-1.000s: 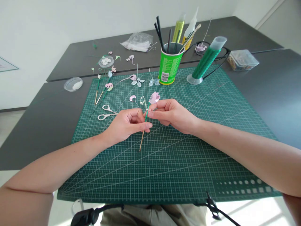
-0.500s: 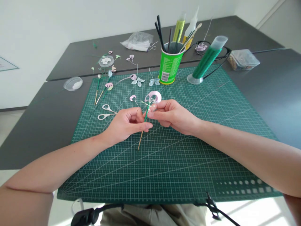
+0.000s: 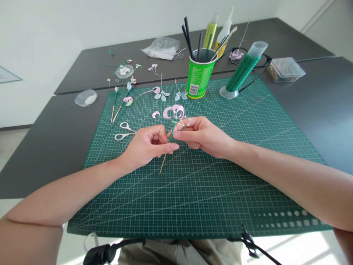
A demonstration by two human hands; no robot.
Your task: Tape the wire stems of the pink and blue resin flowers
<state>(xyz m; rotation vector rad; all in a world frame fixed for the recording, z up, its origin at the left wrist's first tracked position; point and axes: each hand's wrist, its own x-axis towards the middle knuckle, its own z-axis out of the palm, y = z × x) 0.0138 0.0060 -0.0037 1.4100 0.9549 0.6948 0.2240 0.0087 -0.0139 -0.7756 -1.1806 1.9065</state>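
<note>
Between my hands a thin wooden stick [image 3: 163,162] stands tilted, its upper part wrapped in green. Pink looped petals [image 3: 176,111] fan out at its top, with a pale beaded sprig [image 3: 185,122] beside them. My left hand [image 3: 150,145] is closed round the stick, thumb and fingers pinching its lower green part. Just above, my right hand [image 3: 200,134] pinches the green part between thumb and forefinger. White-handled scissors [image 3: 121,137] lie left of my left hand, their blades partly hidden by it. One loose pink petal on a wire [image 3: 156,115] rests just beyond.
A green can [image 3: 200,75] of sticks and tools stands at the back, right of pale blue wire flowers [image 3: 161,96]. A tube of green wire [image 3: 244,71] is farther right. Finished sprigs [image 3: 127,100] lie at left on the cutting mat [image 3: 220,191]. Behind sits a plastic box [image 3: 286,69].
The flower head has turned on its stick, so the pink petals now fan to the left and the beaded sprig shows on the right. Both hands stay almost in place.
</note>
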